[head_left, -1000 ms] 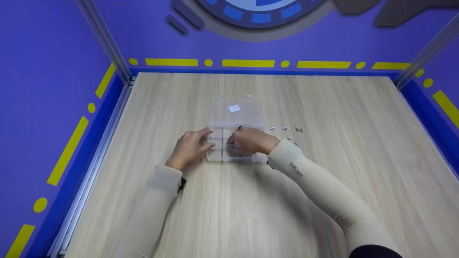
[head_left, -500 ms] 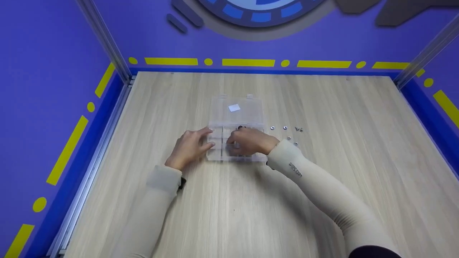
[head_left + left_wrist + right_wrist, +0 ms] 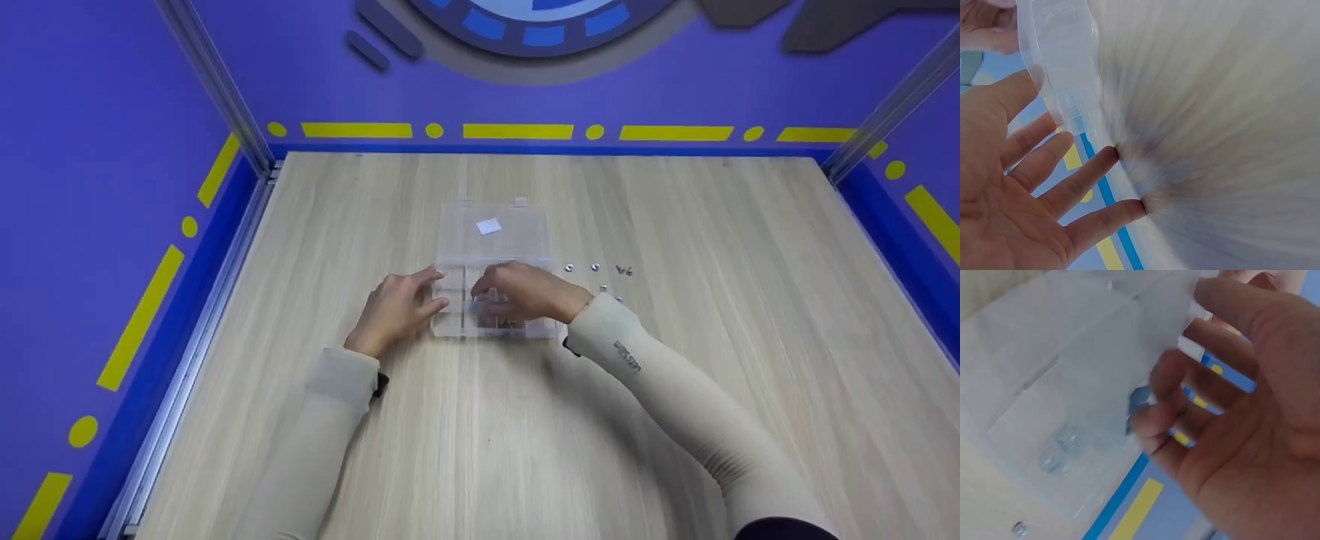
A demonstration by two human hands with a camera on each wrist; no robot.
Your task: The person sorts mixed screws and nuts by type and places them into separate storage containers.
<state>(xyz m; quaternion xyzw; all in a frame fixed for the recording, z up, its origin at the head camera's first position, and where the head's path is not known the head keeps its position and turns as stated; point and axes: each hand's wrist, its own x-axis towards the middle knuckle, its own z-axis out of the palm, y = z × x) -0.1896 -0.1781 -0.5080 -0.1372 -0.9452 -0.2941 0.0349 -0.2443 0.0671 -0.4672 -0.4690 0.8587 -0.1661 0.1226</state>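
A clear plastic compartment box [image 3: 450,324] lies on the table with its lid folded back. My left hand [image 3: 399,307] is at the box's left side, thumb and index finger near its edge. In the left wrist view, the fingers are mostly straight and two fingertips meet the tabletop. My right hand [image 3: 529,291] is over the middle compartments with loosely bent fingers. The right wrist view shows a gap between thumb and index finger, and no held thing is visible. Small shiny metal pieces [image 3: 1067,437] lie inside the box.
Right of the box lie several small metal nuts [image 3: 595,267] and a little cluster that looks like screws [image 3: 624,271]. A white label [image 3: 489,226] is on the lid [image 3: 517,232]. Blue-purple walls [image 3: 375,97] border the wooden table [image 3: 360,210].
My right hand has shifted slightly to the right and its fingers have opened a little. A dark spot behind that hand is no longer visible. My left hand and the box stay in place.
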